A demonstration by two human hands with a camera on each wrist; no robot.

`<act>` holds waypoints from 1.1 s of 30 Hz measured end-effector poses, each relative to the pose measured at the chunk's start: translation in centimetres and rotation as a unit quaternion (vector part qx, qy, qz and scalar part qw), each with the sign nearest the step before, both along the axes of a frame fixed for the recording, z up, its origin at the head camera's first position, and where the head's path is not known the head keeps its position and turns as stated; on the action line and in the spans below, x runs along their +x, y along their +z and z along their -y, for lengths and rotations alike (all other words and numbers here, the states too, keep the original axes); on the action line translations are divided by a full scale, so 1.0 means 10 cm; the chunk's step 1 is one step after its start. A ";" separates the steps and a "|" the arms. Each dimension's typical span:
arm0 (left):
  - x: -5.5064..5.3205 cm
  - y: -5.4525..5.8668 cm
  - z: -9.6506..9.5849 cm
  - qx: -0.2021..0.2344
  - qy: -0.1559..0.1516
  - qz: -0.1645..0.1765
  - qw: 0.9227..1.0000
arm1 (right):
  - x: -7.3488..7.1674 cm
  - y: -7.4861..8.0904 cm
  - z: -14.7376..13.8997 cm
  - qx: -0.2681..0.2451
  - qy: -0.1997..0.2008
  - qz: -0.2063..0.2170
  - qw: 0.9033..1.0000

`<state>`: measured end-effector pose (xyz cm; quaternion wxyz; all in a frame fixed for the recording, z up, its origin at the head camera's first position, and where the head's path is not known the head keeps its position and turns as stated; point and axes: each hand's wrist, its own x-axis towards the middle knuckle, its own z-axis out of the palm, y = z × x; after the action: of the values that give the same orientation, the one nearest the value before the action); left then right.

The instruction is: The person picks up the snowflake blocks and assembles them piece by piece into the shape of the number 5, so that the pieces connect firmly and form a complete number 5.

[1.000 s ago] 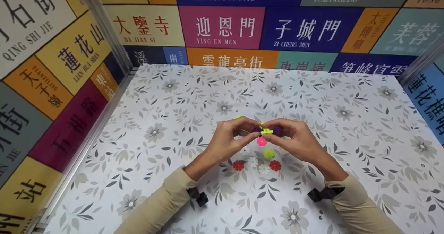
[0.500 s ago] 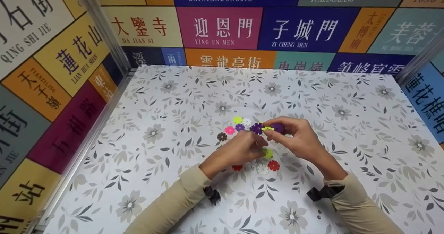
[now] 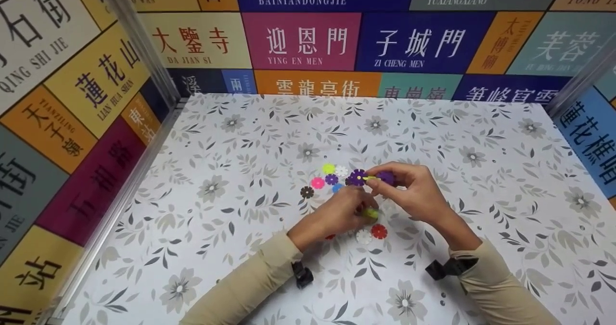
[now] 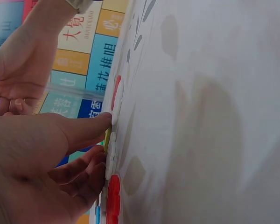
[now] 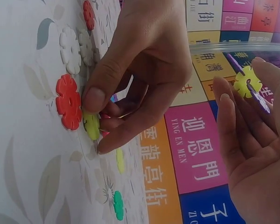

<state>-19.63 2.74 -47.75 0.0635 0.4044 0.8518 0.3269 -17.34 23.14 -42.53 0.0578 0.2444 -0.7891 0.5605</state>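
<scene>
My right hand (image 3: 409,190) pinches a small joined piece of notched plastic snowflake discs: a yellow disc (image 5: 248,82) in the middle, with a purple disc (image 3: 357,177) on the left and another purple disc (image 3: 386,177) by the fingers. Lower and to the left, my left hand (image 3: 340,212) is down at the table, thumb and fingers pinching a yellow-green snowflake disc (image 5: 91,124). That disc looks tilted in the head view. Beside these fingers lie a red disc (image 5: 69,101) and a white disc (image 5: 70,50). The left hand covers part of the loose discs.
Behind the left hand lie loose discs: lime (image 3: 328,169), white (image 3: 341,171), pink (image 3: 317,183), small purple (image 3: 331,179), brown (image 3: 307,192) and partly hidden blue (image 3: 337,188). A green disc (image 5: 118,205) shows in the right wrist view. Sign-printed walls (image 3: 308,41) border the flowered tabletop (image 3: 269,137).
My left hand has let go of the joined piece, moved down toward the table and pinched the yellow-green disc. The right hand still holds the joined piece, nearly in place.
</scene>
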 end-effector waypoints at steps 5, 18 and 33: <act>0.00 -0.01 0.01 0.016 0.005 0.009 1.000 | -0.01 -0.01 0.01 -0.005 0.003 0.000 1.000; 0.00 0.00 0.04 0.035 -0.004 0.002 0.999 | -0.01 -0.01 0.00 -0.001 -0.001 -0.004 1.000; -0.01 0.12 0.29 0.150 0.048 0.032 0.987 | -0.03 -0.01 -0.02 -0.021 0.008 -0.016 1.000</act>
<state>-19.77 -0.19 -46.55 0.0138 0.3572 0.8093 0.4662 -17.68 23.39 -42.59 0.0705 0.2585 -0.7741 0.5736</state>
